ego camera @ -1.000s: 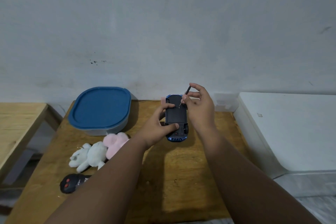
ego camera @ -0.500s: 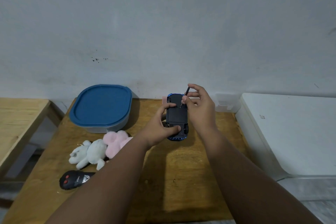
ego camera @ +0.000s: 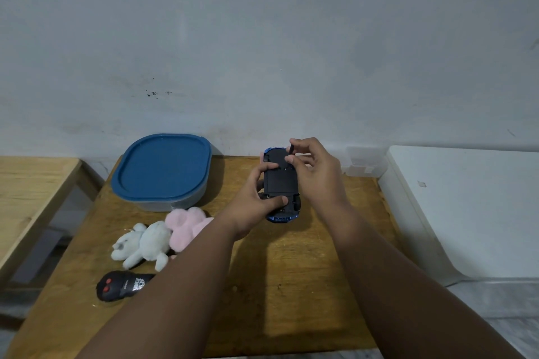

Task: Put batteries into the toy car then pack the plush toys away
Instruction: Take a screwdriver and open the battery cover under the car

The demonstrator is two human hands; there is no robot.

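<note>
Fingers (ego camera: 269, 167) of left hand (ego camera: 252, 207) clasp upturned toy car (ego camera: 280, 183) | right hand (ego camera: 316, 175) pinches thin screwdriver (ego camera: 290, 151) against its underside | plush toys (ego camera: 163, 234) lie on bench (ego camera: 291, 285)

centre: upturned blue toy car (ego camera: 280, 183) on the wooden table (ego camera: 291, 285)
left: blue-lidded plastic container (ego camera: 162, 171) behind white plush bunny (ego camera: 143, 245)
lower left: black remote control (ego camera: 122, 285)

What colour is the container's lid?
Blue: the lid shows clearly in the head view.

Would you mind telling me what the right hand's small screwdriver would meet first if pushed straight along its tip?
Most likely the black underside of the toy car, where its tip seems to rest already.
</note>
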